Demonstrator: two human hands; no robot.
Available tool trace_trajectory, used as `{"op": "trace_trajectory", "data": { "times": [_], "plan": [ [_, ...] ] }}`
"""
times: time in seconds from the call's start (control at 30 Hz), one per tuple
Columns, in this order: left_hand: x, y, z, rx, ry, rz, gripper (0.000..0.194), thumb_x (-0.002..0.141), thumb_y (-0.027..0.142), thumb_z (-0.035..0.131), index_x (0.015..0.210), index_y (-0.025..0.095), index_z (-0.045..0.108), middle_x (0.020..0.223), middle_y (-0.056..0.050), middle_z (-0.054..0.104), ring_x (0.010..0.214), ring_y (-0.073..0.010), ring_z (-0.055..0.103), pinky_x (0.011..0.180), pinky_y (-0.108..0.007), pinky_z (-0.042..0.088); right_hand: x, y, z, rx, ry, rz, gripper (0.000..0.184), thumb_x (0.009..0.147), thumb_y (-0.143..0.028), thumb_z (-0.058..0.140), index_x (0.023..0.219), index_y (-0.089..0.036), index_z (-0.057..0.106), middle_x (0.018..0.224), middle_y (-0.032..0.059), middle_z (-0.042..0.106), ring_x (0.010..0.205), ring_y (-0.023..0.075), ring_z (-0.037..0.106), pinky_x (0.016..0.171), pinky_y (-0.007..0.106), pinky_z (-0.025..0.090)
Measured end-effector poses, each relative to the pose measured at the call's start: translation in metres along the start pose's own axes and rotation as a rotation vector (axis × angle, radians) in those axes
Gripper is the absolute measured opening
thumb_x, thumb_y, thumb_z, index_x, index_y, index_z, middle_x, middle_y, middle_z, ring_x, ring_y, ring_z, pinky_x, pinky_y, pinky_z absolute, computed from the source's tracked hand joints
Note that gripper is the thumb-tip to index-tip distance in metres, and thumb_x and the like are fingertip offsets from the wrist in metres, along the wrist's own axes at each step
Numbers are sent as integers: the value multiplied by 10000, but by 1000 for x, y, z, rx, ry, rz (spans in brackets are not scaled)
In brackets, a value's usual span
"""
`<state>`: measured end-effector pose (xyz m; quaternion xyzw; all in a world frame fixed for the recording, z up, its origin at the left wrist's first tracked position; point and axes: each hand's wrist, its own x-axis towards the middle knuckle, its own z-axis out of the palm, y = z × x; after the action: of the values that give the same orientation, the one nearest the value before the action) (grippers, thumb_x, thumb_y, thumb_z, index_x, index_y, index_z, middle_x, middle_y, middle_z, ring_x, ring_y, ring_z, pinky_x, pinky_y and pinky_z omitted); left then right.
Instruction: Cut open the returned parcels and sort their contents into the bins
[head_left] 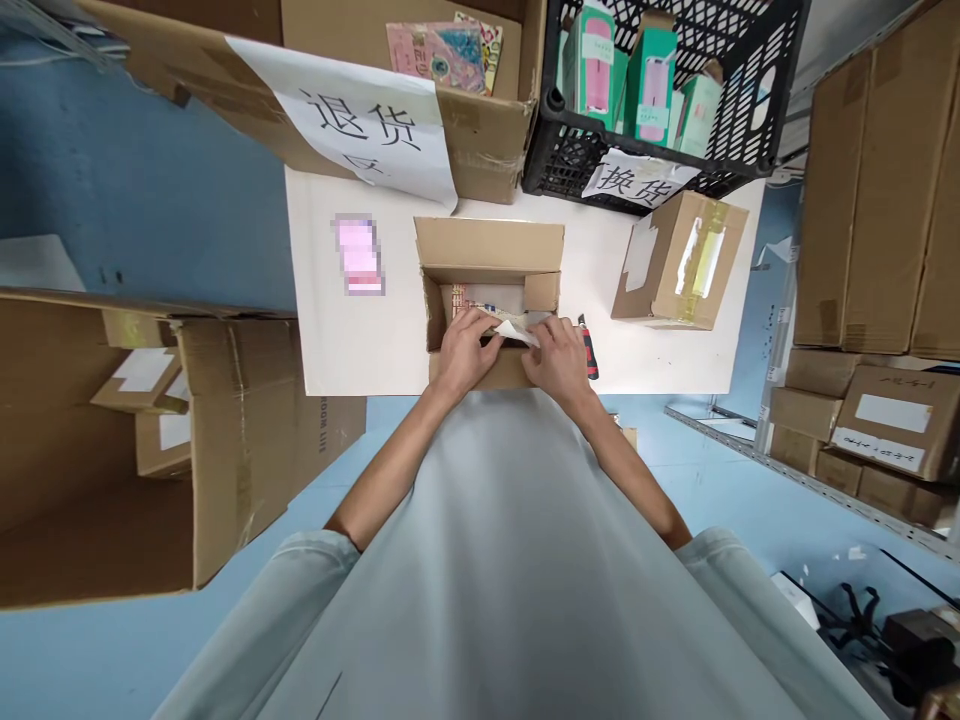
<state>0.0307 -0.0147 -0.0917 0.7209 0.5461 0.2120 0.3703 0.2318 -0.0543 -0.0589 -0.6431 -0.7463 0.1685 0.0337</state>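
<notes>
Reaching forward from pale grey-blue sleeves, with both bare forearms converging and both wrists brought over the near side of a small, open brown cardboard box point(489, 243). Pinching a folded piece of thin white paper point(517, 332) narrowly with the left hand point(466, 352), fingers curled, and gripping its other end just as closely with the right hand point(559, 360), knuckles up (with a red-and-black box cutter point(589, 352) lying just beside). Holding that paper at the box's opening, above a red-and-cream patterned item point(459, 297) inside, too covered to make out fully. Standing on a white rectangular table point(360, 350), near its front edge, with the far flap raised.

Farther back, seen in a large brown cardboard carton point(491, 140) with a handwritten white sheet: pink and yellow patterned packets point(439, 55). Stacked upright in a black plastic lattice crate point(559, 155): green boxes with pink fronts point(654, 85). At left, tucked inside a big open cardboard carton point(217, 450): small brown boxes with white labels point(142, 370).
</notes>
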Motion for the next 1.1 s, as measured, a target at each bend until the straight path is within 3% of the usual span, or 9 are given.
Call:
{"op": "trace_trajectory", "data": {
  "times": [0.13,0.27,0.37,0.5,0.7,0.83,0.93,1.1],
  "plan": [
    [-3,2,0,-69,8,-90,210,1051,247,627,1173,212,794,1110,-80,784,979,-238,712,958,-377,592,5,-7,-12,1,-83,-42,378,991,-141,592,1336,-167,744,1285,183,723,1214,380,572,1025,491,434],
    [-5,-7,0,-133,6,-255,444,963,176,698,1404,232,702,1077,-34,816,870,-200,733,905,-336,611,6,-8,-17,46,-155,-101,326,1004,-180,619,1292,-164,771,1242,167,763,1193,372,599,1040,480,427],
    [-10,-15,1,-82,-19,-295,372,933,127,690,1290,221,738,1057,-48,821,923,-222,757,936,-352,620,12,-9,-19,73,-188,-108,295,1049,-189,596,1273,-170,787,1215,147,792,1178,351,630,1065,468,429],
    [-17,-21,4,-19,-5,-282,444,934,101,645,1356,205,732,1107,-84,813,1033,-270,768,1026,-423,626,40,-8,-22,16,-180,-109,364,1143,-200,474,1345,-154,774,1284,174,788,1228,364,631,1074,476,442],
    [-21,-23,-8,28,75,-165,560,1022,133,554,1576,190,615,1502,-176,679,1264,-299,737,1118,-446,607,83,-5,-20,-39,-307,-261,363,1082,-140,581,1402,-118,751,1328,190,749,1267,368,609,1074,474,478],
    [-19,-23,-17,-1,94,-133,503,1059,167,545,1553,213,632,1470,-148,709,1242,-286,740,1133,-443,601,83,-12,-11,-58,-339,-283,423,1056,-238,725,1459,-110,716,1356,193,747,1294,375,602,1082,469,481],
    [-19,-19,-19,-17,119,-128,473,1077,189,544,1536,246,647,1438,-129,733,1264,-290,728,1142,-462,600,80,-21,-1,-50,-320,-222,311,1123,-272,636,1369,-116,746,1286,192,775,1237,358,632,1046,445,481],
    [-21,-17,-19,-32,256,-178,598,1109,269,582,1700,268,488,1681,-160,564,1442,-311,657,1125,-436,606,74,-30,9,-27,-223,-133,273,1119,-159,499,1164,-153,769,1166,178,792,1135,339,652,972,417,471]
  ]
}}
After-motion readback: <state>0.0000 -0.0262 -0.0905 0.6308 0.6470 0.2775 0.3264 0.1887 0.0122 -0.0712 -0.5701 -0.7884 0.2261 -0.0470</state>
